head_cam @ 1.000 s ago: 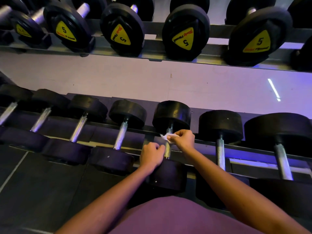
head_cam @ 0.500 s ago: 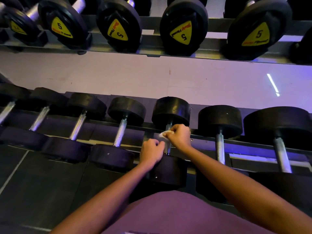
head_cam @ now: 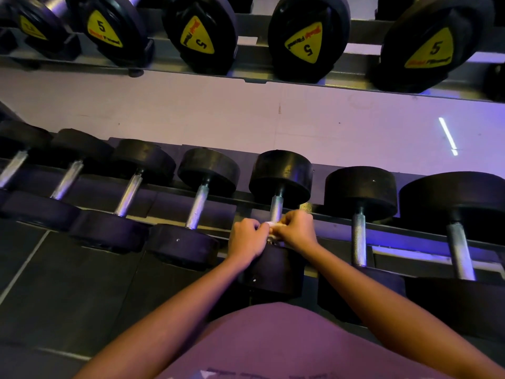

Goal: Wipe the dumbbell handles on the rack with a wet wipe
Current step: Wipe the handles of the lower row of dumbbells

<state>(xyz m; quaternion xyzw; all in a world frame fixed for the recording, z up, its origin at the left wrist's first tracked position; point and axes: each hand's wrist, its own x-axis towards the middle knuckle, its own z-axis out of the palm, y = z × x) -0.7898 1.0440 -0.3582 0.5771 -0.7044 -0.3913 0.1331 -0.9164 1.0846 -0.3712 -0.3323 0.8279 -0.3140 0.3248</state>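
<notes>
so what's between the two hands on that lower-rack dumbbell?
The white wet wipe, bunched around the dumbbell handle. The right hand pinches it; the left hand has curled fingers meeting it, hold unclear. Head view.

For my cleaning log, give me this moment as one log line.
step: wiping | left hand: holds wet wipe | right hand: pinches wet wipe | wet wipe: on dumbbell handle | dumbbell: on lower rack

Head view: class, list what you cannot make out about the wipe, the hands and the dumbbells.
All in the head view:
1. The wet wipe: mostly hidden between left hand and right hand.
2. The handle, near end: covered by both hands.
3. What the left hand grips: hidden by its knuckles.
4. The top-left label: blurred, cut by the edge.
</notes>
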